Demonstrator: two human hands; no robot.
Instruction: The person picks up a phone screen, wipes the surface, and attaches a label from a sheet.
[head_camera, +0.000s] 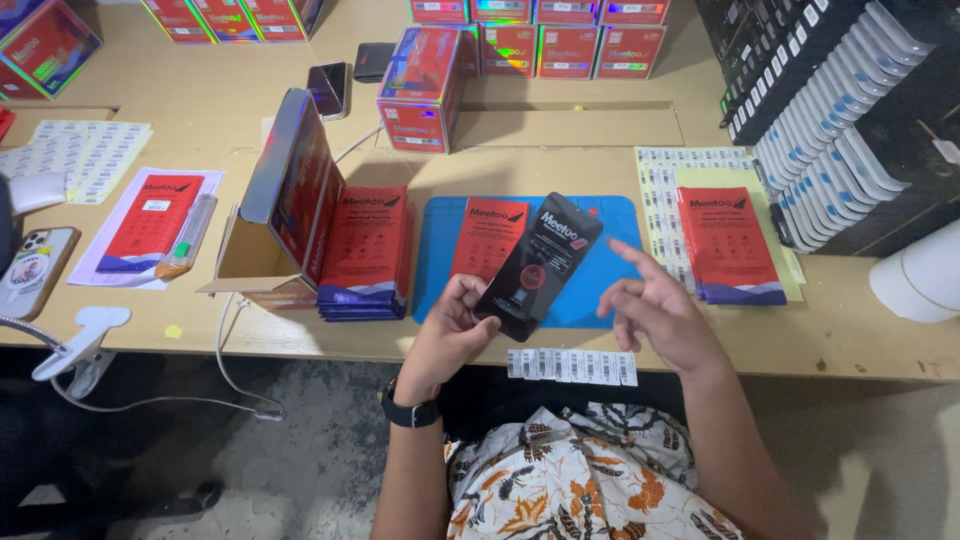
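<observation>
Your left hand (450, 325) has its grip closed on the lower end of a flat black pouch (540, 262), glossy and rectangular with rounded corners, held above the blue mat (600, 285) on the wooden tabletop (560, 130). Its long axis tilts, top end pointing up and away to the right. Your right hand (655, 315) hovers just beside it, released, fingers spread, holding nothing. A white strip of barcode labels (572, 366) lies at the tabletop's near edge. Stacks of red flat packets (365, 250) sit left of the mat, beside an open cardboard box (270, 215).
</observation>
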